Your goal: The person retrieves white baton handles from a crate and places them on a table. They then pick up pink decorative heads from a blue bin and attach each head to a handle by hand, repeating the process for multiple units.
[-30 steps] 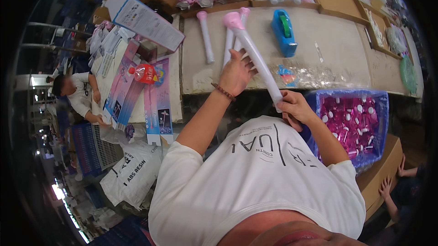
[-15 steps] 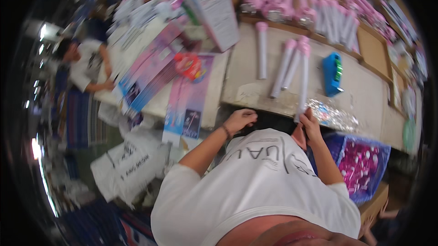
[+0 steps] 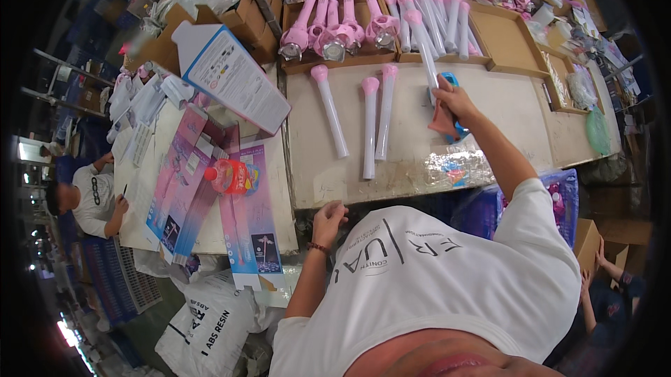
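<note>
My right hand [image 3: 456,99] is closed around the lower end of a white tube with a pink cap [image 3: 425,45], which points away from me over the table. A reddish-brown piece [image 3: 442,120] hangs below the same hand; its kind is unclear. Behind that hand, partly hidden, stands a blue tape dispenser [image 3: 458,131]. My left hand [image 3: 331,216] is at the table's front edge with its fingers curled in and nothing visible in them. Left of the held tube, three similar tubes lie apart from my hands: one tube [image 3: 330,113], a second [image 3: 369,132] and a third [image 3: 385,115].
Cardboard trays [image 3: 514,41] at the back hold pink handles [image 3: 347,17] and more tubes. On the left lie printed cartons [image 3: 183,167] and a red-capped bottle [image 3: 231,176]. A blue lined bin [image 3: 566,199] stands right. Another person [image 3: 91,199] works at far left.
My right hand has moved from the table's front edge forward over the table, carrying the tube and reddish-brown piece. The whole view has shifted. My left hand stays near the edge.
</note>
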Demonstrator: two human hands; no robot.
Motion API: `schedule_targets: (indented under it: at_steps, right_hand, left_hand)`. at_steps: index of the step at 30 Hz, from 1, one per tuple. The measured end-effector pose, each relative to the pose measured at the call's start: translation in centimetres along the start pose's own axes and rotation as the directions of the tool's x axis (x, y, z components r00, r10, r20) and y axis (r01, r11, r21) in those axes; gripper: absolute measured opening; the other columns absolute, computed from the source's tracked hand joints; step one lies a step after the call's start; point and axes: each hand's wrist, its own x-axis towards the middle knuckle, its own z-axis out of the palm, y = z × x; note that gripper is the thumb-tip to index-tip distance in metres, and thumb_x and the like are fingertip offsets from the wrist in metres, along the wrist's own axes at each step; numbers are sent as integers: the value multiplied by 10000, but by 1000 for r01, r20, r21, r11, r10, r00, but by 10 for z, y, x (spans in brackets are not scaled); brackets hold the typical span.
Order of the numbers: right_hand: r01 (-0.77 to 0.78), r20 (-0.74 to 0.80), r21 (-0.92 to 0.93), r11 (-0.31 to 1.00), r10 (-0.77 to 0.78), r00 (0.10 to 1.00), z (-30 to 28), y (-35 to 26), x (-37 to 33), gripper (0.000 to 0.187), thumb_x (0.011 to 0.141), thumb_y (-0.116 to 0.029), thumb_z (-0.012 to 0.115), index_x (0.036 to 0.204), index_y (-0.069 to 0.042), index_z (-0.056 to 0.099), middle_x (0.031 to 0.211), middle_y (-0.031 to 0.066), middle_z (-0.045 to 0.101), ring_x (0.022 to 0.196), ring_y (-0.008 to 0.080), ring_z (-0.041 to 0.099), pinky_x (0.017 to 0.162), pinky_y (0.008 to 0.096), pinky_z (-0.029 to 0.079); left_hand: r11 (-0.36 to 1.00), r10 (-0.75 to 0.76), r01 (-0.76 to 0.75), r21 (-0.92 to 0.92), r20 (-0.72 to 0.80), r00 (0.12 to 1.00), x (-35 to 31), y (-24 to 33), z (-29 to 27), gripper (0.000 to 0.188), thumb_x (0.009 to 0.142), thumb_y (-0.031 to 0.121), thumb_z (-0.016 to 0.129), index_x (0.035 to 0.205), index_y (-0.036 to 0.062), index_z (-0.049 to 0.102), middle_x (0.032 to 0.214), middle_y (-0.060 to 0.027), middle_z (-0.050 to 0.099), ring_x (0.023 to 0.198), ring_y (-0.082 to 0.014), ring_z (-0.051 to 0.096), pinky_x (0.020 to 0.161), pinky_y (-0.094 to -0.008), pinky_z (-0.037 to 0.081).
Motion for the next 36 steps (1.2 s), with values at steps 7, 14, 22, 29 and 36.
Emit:
schedule_targets:
  at_steps: [7,14,22,29,36]
  right_hand:
    - [105,-51,-172,979,-115,992,-17,-37,128,462,881,-199,626,1326,-107,544,852,-1,599,723,84,533,658,256,448]
    - [253,-97,-67,965,-258,961,6,-30,161,410,915,-220,589,1290,-57,563,958,26,635,843,95,554,762,246,442]
    - [-1,253,438,899,-123,960,14,-33,96,495,941,-294,551,1357,-51,438,1249,40,551,1101,158,542,927,303,432]
    - [-412,613,735,539,-267,744,5,-30,16,626,921,-463,460,1411,-89,350,1384,91,454,1237,310,471,996,532,408]
    - [-343,560,422,840,56,827,-24,3,-45,598,965,-493,388,1394,-77,378,1383,95,453,1257,239,460,1044,440,373]
  left_hand:
    - [997,31,-22,71,-124,992,9,3,29,413,915,254,614,1204,-35,553,980,-127,670,756,-148,635,681,-260,507]
    - [995,10,11,99,-205,979,1,-1,52,406,906,257,629,1181,-34,564,978,-118,671,792,-134,633,688,-257,511]
    - [924,107,-51,378,-128,986,27,16,64,438,873,246,639,1196,-41,567,957,-105,672,820,-140,625,715,-277,509]
    - [604,439,-47,796,-283,852,153,72,54,613,797,374,686,1212,-46,523,964,-191,654,887,-318,637,809,-387,500]
    - [596,201,143,790,-319,926,244,96,53,604,781,347,688,1186,-52,483,1001,-242,621,922,-422,614,821,-469,504]
